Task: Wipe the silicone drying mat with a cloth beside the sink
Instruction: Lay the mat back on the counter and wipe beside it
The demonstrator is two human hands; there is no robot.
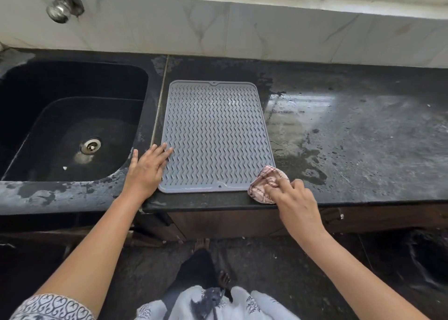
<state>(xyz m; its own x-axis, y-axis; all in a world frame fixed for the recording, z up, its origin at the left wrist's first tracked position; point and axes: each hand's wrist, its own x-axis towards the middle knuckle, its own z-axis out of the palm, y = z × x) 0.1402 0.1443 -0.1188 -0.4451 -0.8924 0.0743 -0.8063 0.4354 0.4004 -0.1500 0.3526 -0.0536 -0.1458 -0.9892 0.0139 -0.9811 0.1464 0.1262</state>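
A wet black counter [351, 137] has a dark sink [29, 115] on the left and, just beside it, the grey ridged mat [215, 135] lying flat. The left hand [148, 166] presses the mat's near left corner with straight fingers. The right hand [291, 196] grips a bunched cloth [261, 183] at the near right corner.

This is a home kitchen. A black sink [72, 81] with a metal drain [91, 145] is sunk into a dark stone counter [351, 137]. Behind the sink, a steel tap [60, 6] juts from marble-look wall tiles [242, 33]. Just right of the sink lies a ribbed grey drying mat [214, 135], with wooden cabinet fronts [218, 222] lower down.
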